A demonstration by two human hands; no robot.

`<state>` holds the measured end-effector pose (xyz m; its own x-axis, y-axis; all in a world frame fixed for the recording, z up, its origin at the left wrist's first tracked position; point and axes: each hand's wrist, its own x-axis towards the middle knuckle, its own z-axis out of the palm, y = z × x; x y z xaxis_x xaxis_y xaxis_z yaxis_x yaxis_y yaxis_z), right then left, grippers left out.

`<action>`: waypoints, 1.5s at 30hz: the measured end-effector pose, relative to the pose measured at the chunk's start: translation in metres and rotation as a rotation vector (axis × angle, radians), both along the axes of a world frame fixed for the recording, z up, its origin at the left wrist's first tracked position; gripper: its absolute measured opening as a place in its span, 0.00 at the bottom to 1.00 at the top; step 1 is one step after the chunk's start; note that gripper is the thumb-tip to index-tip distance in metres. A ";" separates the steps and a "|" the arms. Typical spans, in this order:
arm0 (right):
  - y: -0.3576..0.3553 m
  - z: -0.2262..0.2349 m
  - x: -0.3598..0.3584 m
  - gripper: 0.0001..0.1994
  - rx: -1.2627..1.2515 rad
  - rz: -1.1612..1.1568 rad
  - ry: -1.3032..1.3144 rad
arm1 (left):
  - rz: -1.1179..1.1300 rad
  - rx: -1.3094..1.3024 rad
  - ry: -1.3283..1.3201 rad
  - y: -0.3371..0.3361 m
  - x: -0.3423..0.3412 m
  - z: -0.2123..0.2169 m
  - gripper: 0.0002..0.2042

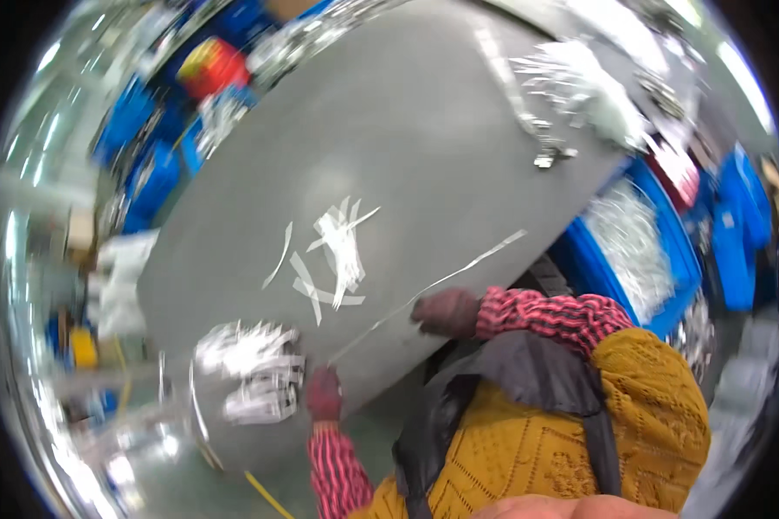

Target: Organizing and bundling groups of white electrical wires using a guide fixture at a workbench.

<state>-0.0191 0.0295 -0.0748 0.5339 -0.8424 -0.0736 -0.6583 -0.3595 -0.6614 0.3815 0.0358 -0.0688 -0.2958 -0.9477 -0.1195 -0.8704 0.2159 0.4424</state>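
Note:
A long, thin whitish strip [465, 270] runs slantwise over the near edge of the grey table [389, 147]. Its near-left end meets the fingertips of my left hand [325, 395], which is gloved in dark red and closed on it. Farther right, my right hand [447, 313], gloved alike, is closed with its fingertips at the strip's middle; blur hides the exact grip. Beyond the strip lies a loose pile of short white strips [342, 251], with a few more scattered beside it. Left of my left hand sit bundles of white strips [251, 368].
A blue bin [688, 277] full of clear, shiny strips stands right of the table. White bundles [580, 82] and small metallic pieces [552, 156] lie at the far right. Blue bins [151, 186] and a red-yellow bundle [214, 69] are beyond the left side.

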 end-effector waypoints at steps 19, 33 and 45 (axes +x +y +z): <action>0.001 0.121 -0.208 0.26 -0.048 -0.335 -0.380 | 0.269 0.373 1.259 -0.065 -0.447 0.122 0.18; 0.019 0.113 -0.318 0.13 -0.296 -0.318 -0.321 | 0.256 0.881 1.775 -0.088 -0.573 0.117 0.25; 0.028 0.036 -0.324 0.19 -0.532 -0.547 -0.458 | 0.427 0.117 0.499 -0.204 -0.427 0.057 0.36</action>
